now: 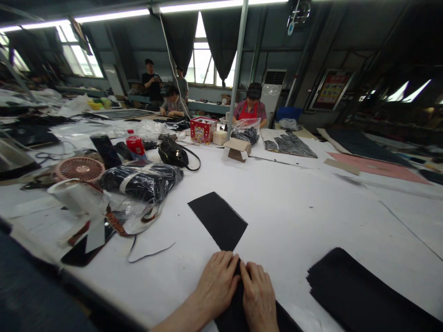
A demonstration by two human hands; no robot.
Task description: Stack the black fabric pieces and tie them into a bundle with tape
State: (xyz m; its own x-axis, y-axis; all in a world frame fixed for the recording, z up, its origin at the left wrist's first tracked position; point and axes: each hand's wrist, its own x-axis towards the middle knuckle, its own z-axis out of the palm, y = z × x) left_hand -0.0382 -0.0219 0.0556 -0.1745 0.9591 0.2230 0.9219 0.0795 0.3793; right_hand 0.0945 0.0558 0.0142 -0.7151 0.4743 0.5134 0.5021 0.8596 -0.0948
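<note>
black fabric [231, 316] pinched between left fingers [221, 263] and right fingers [252, 275]

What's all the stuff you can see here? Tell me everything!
Work table: one, white, under everything.
Fabric piece: one, black, ahead of the hands.
Fabric stack: one, black, right of the hands.
Plastic-wrapped bundle: one, black, left side.
Small fan: one, pink, far left.
Bottle: one, red, behind the bundle.
Handbag: one, black, beside the bottle.
Patterned box: one, red, far end.
Cardboard box: one, brown, far end.
People: four, mixed colours, beyond the table.
Fabric strip: one, black, under the hands.
Left hand: one, bare, on the strip.
Right hand: one, bare, on the strip.
</note>
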